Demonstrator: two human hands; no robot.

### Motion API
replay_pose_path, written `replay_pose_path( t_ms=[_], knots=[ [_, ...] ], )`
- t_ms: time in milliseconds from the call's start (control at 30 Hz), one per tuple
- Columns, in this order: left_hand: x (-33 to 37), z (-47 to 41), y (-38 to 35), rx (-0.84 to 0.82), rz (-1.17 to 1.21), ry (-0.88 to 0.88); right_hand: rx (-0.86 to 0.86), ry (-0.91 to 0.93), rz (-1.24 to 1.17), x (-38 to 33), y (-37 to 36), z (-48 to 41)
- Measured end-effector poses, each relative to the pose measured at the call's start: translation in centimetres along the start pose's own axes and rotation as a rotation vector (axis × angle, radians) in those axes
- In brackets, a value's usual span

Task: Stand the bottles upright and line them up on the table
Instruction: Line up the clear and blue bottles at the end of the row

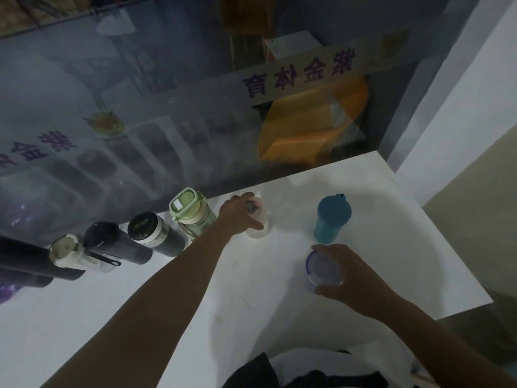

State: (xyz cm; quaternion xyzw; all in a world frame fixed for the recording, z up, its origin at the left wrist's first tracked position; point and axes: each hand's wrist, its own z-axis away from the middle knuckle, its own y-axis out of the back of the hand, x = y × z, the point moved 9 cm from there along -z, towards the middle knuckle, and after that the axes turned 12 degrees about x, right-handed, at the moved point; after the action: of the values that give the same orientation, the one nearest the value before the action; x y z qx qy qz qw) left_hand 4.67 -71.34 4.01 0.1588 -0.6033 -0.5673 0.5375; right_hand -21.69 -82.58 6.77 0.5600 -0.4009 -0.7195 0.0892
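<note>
On the white table [251,275] several bottles stand upright in a row along the glass: a black flask [25,259] at far left, a white-capped clear bottle [70,252], a black bottle with a strap [112,242], a black-and-steel flask [152,233] and a green bottle [190,212]. My left hand [237,215] grips a clear pale bottle [260,222] at the row's right end. A teal bottle [333,218] stands apart to the right. My right hand [344,273] holds the purple-lidded clear bottle [323,271] upright in front of it.
A glass pane [195,121] with purple lettering rises right behind the row. The table's right edge [436,228] drops off to the floor. Dark and white cloth [321,368] lies at the near edge by my body.
</note>
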Motion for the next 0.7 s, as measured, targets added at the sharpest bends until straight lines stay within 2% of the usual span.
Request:
replay_pose_path(
  t_ms=[233,433,633,700],
  knots=[
    [-0.5,0.0,-0.3,0.003,0.047,-0.008,-0.016,0.064,0.175,-0.9,0.0,-0.2],
    [1.1,1.5,2.5,0.120,-0.002,-0.122,-0.084,0.131,0.292,-2.6,-0.1,-0.8],
    [1.9,9.8,4.2,0.328,0.235,-0.179,-0.183,0.176,0.379,-3.8,-0.8,-2.1],
    [0.6,12.7,3.1,0.362,0.326,-0.131,-0.216,0.144,0.364,-4.4,-0.7,-2.8]
  ],
)
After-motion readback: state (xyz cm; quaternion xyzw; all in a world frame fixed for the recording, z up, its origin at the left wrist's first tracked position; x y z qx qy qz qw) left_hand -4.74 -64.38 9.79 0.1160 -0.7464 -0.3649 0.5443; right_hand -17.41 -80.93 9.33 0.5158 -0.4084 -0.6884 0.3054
